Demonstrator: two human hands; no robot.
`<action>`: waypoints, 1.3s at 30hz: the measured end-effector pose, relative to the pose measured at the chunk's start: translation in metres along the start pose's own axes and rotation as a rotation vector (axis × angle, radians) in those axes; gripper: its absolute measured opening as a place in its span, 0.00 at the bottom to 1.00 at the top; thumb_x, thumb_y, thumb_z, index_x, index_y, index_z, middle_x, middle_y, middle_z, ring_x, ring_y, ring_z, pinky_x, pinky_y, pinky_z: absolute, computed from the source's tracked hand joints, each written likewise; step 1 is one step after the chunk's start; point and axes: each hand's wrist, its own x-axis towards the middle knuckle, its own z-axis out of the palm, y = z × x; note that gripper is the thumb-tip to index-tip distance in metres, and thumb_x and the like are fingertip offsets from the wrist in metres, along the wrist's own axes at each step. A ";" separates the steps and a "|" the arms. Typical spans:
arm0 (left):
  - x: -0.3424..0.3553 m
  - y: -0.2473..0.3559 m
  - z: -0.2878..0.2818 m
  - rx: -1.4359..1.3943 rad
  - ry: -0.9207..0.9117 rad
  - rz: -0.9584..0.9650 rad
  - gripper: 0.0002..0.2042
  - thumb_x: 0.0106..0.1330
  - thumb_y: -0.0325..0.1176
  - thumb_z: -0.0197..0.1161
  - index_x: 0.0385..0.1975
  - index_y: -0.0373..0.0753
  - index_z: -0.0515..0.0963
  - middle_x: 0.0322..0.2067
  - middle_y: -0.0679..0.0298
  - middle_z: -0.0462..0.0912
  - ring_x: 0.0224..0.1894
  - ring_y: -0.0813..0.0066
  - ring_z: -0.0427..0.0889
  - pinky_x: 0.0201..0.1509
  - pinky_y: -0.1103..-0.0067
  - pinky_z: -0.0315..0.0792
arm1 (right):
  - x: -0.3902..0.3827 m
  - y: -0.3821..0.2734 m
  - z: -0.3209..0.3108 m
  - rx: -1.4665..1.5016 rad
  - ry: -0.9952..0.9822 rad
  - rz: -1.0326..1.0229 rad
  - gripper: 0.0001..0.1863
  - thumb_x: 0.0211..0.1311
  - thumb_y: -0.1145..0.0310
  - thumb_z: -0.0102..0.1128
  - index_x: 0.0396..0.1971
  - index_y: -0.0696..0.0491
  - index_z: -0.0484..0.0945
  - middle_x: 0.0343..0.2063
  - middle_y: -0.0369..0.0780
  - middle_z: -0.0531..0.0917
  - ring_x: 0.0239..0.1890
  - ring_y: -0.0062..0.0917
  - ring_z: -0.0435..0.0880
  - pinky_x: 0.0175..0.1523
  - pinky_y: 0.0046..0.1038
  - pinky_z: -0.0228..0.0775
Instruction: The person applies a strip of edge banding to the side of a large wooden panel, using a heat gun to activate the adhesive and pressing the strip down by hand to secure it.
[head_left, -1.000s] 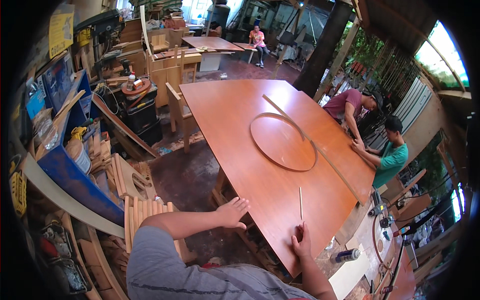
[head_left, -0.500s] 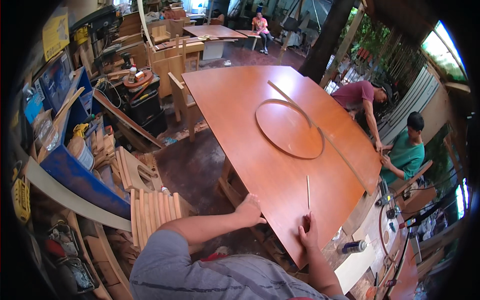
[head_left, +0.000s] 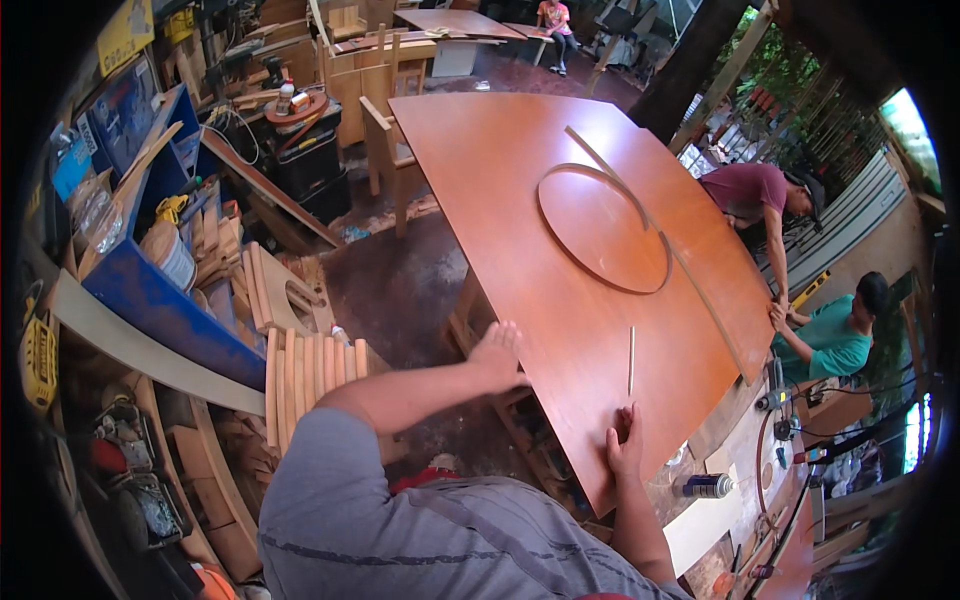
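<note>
A seated person (head_left: 554,16) was cropped at the head, the counter (head_left: 470,185) hid the legs of a maroon-shirted worker (head_left: 745,188), and whether the right hand (head_left: 626,450) touched the slim stick (head_left: 631,362) was unclear.

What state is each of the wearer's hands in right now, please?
Left hand: open, at the edge of the brown panel.
Right hand: partly curled near the thin stick; whether it holds anything cannot be told.

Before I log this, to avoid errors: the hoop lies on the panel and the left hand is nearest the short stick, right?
No: the right hand is nearest the short stick, as the head view shows; the hoop does lie on the panel.
</note>
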 end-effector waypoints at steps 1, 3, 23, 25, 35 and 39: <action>0.007 -0.011 -0.006 -0.006 -0.024 -0.010 0.48 0.66 0.67 0.43 0.69 0.24 0.47 0.72 0.41 0.46 0.75 0.51 0.43 0.77 0.62 0.35 | 0.000 0.005 0.000 0.017 0.018 -0.005 0.38 0.56 0.77 0.60 0.68 0.60 0.56 0.59 0.51 0.72 0.63 0.38 0.71 0.69 0.35 0.59; 0.018 -0.030 -0.010 -0.018 -0.047 -0.073 0.49 0.66 0.67 0.43 0.70 0.24 0.46 0.72 0.42 0.45 0.76 0.51 0.42 0.77 0.62 0.35 | 0.000 0.005 0.001 0.036 0.033 -0.006 0.38 0.56 0.77 0.59 0.68 0.59 0.56 0.58 0.51 0.72 0.63 0.37 0.71 0.69 0.35 0.59; -0.015 0.036 -0.013 0.032 -0.069 -0.105 0.49 0.67 0.67 0.40 0.67 0.19 0.50 0.70 0.38 0.48 0.75 0.47 0.45 0.77 0.60 0.33 | 0.003 0.025 0.002 0.073 0.018 -0.076 0.36 0.60 0.76 0.55 0.69 0.57 0.55 0.56 0.48 0.73 0.61 0.36 0.73 0.67 0.36 0.62; -0.021 0.047 -0.007 0.054 -0.065 -0.087 0.49 0.67 0.67 0.41 0.66 0.18 0.52 0.70 0.37 0.50 0.74 0.46 0.46 0.77 0.60 0.35 | 0.004 0.023 0.001 0.062 0.017 -0.082 0.36 0.60 0.76 0.55 0.69 0.57 0.55 0.56 0.48 0.73 0.61 0.36 0.73 0.67 0.36 0.62; -0.036 0.053 -0.004 0.015 -0.052 0.020 0.48 0.67 0.66 0.41 0.66 0.20 0.53 0.69 0.37 0.53 0.74 0.47 0.48 0.76 0.60 0.37 | 0.001 0.025 0.004 0.139 0.055 -0.040 0.37 0.58 0.73 0.57 0.68 0.59 0.56 0.56 0.51 0.73 0.60 0.39 0.73 0.66 0.36 0.63; -0.035 0.046 -0.001 0.044 -0.018 0.038 0.47 0.68 0.67 0.40 0.67 0.22 0.53 0.69 0.39 0.53 0.74 0.49 0.47 0.77 0.60 0.36 | 0.001 0.020 0.002 0.172 0.053 -0.020 0.37 0.59 0.73 0.57 0.69 0.59 0.56 0.57 0.51 0.73 0.61 0.39 0.72 0.67 0.36 0.62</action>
